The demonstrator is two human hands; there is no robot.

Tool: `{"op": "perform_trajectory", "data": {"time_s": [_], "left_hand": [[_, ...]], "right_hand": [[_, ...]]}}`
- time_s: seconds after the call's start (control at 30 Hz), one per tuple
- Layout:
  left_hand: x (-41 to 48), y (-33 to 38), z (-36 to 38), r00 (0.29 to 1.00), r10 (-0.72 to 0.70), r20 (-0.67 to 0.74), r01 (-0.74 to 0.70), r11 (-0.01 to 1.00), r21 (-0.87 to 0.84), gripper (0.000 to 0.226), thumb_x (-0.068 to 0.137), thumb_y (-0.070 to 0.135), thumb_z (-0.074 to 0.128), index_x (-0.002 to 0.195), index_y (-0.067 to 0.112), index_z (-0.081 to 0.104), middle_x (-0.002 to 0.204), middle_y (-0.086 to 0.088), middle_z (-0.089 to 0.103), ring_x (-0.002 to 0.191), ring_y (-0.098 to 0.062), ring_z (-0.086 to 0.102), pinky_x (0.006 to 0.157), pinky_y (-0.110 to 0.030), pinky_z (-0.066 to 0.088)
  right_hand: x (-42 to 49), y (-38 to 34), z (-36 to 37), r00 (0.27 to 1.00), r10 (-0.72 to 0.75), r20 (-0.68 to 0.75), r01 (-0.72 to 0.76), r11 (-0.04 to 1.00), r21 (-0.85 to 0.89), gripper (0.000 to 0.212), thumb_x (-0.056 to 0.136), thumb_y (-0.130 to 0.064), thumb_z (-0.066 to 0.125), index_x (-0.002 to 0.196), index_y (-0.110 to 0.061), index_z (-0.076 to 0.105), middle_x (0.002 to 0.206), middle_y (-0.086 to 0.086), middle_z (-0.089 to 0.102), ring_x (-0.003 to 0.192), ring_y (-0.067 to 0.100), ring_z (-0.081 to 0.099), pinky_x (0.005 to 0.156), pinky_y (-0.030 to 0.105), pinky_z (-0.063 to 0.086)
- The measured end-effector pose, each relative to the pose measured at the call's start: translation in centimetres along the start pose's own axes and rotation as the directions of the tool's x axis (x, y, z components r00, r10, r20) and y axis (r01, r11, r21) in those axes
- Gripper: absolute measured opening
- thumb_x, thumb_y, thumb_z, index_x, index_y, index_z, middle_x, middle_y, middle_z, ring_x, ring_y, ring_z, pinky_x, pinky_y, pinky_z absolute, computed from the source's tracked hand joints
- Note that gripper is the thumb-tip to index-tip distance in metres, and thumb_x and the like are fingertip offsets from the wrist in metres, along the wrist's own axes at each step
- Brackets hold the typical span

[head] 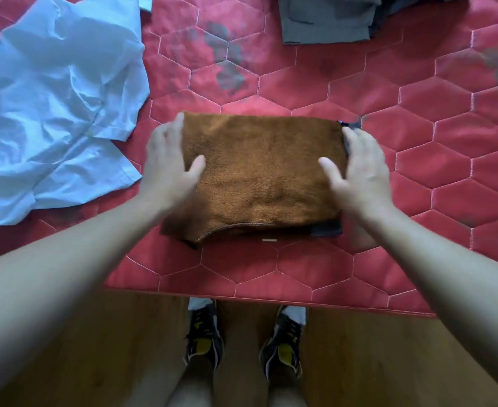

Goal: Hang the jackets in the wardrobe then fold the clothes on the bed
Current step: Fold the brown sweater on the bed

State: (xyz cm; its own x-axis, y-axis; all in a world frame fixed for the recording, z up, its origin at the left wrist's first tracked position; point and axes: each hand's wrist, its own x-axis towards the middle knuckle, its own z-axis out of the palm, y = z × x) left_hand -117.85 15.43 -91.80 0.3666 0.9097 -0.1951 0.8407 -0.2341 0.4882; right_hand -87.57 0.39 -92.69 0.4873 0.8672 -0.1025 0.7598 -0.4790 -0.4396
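Brown garment (262, 171) lies folded on the red quilt (418, 177) near the bed's edge, long axis left to right, squarely between both hands. A crumpled blue shirt (51, 98) sprawls to its left, and grey folded clothes (327, 22) sit beyond, well apart. Left hand (168, 163) and right hand (362, 168) flank its short ends, equally near, with fingers spread and loose. Through the blur they seem to be just touching it.

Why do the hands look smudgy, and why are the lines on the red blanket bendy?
Head view: the left hand and right hand are smeared, likely motion blur, while the brown folded cloth between them looks sharper. Head view: the wide-angle lens bows the edge and stitching of the red quilt. Head view: light is soft, no glare.
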Motion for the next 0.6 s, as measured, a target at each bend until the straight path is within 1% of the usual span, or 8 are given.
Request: {"op": "perform_trajectory", "data": {"time_s": [0.07,0.13,0.2,0.3,0.4,0.47,0.53,0.6], "left_hand": [[-0.8,1.5,2.3,0.979,0.191,0.071,-0.203,0.95,0.237,0.08,0.094,0.054,0.048,0.162,0.028,0.015,0.168,-0.014,0.008,0.156,-0.032,0.003,0.123,-0.056,0.009],[-1.7,1.7,5.1,0.949,0.261,0.175,-0.312,0.849,0.427,0.074,0.096,0.063,0.034,0.161,0.037,0.01,0.17,-0.011,-0.003,0.157,-0.029,-0.007,0.12,-0.068,0.002],[-2.3,0.9,6.9,0.947,0.26,0.191,-0.322,0.799,0.508,0.07,0.097,0.065,0.026,0.161,0.041,0.008,0.17,-0.01,-0.004,0.157,-0.028,-0.006,0.117,-0.072,0.001],[-1.9,0.2,7.4,0.954,0.242,0.179,-0.301,0.79,0.534,0.07,0.096,0.065,0.023,0.16,0.043,0.007,0.17,-0.009,-0.005,0.157,-0.027,-0.007,0.118,-0.07,-0.001],[-1.6,1.2,6.5,0.948,0.232,0.219,-0.313,0.814,0.489,0.069,0.096,0.067,0.022,0.16,0.046,0.002,0.17,-0.007,-0.011,0.156,-0.024,-0.014,0.118,-0.069,-0.004],[-1.4,1.4,5.2,0.956,0.19,0.224,-0.265,0.887,0.379,0.072,0.097,0.067,0.031,0.159,0.046,0.001,0.17,-0.002,-0.013,0.156,-0.02,-0.017,0.119,-0.067,-0.006],[-1.5,1.1,3.5,0.988,0.088,0.126,-0.108,0.98,0.164,0.078,0.096,0.059,0.05,0.16,0.042,0.009,0.17,-0.002,-0.003,0.157,-0.019,-0.006,0.122,-0.059,0.005],[-1.4,0.4,2.0,0.991,-0.123,0.052,0.13,0.979,-0.158,0.082,0.095,0.045,0.062,0.161,0.033,0.015,0.164,-0.006,0.019,0.152,-0.019,0.019,0.122,-0.042,0.021]], "right_hand": [[0.0,-3.0,2.2,0.978,-0.145,0.151,0.17,0.971,-0.167,0.081,0.095,-0.069,0.041,0.16,-0.023,0.026,0.169,0.009,0.016,0.157,0.03,0.01,0.123,0.06,0.009],[-0.6,-4.4,4.8,0.931,-0.232,0.282,0.32,0.89,-0.325,0.086,0.092,-0.08,0.025,0.163,-0.032,0.013,0.172,0.006,0.002,0.158,0.033,-0.005,0.12,0.07,0.001],[-1.3,-3.8,6.7,0.911,-0.257,0.322,0.38,0.828,-0.414,0.088,0.09,-0.084,0.016,0.163,-0.036,0.008,0.172,0.005,0.001,0.157,0.034,-0.008,0.116,0.075,0.002],[-1.1,-2.8,7.8,0.919,-0.263,0.293,0.377,0.804,-0.461,0.089,0.089,-0.086,0.015,0.162,-0.035,0.01,0.172,0.006,0.004,0.158,0.035,-0.005,0.116,0.075,0.003],[-0.6,-3.8,6.7,0.913,-0.244,0.328,0.37,0.836,-0.407,0.088,0.09,-0.085,0.012,0.163,-0.036,0.008,0.172,0.004,-0.001,0.158,0.031,-0.011,0.117,0.073,-0.001],[-0.7,-3.6,5.7,0.928,-0.207,0.309,0.307,0.896,-0.321,0.086,0.093,-0.081,0.017,0.163,-0.032,0.006,0.172,0.003,-0.006,0.157,0.024,-0.014,0.119,0.07,-0.006],[-1.0,-2.3,4.6,0.979,-0.062,0.195,0.104,0.971,-0.217,0.088,0.095,-0.074,0.033,0.163,-0.024,0.008,0.172,0.008,-0.004,0.158,0.024,-0.01,0.122,0.063,-0.006],[-1.2,-0.5,3.2,0.98,0.177,0.089,-0.173,0.984,-0.054,0.094,0.093,-0.067,0.051,0.163,-0.018,0.011,0.17,0.015,0.005,0.157,0.03,0.002,0.125,0.055,0.004]]}}
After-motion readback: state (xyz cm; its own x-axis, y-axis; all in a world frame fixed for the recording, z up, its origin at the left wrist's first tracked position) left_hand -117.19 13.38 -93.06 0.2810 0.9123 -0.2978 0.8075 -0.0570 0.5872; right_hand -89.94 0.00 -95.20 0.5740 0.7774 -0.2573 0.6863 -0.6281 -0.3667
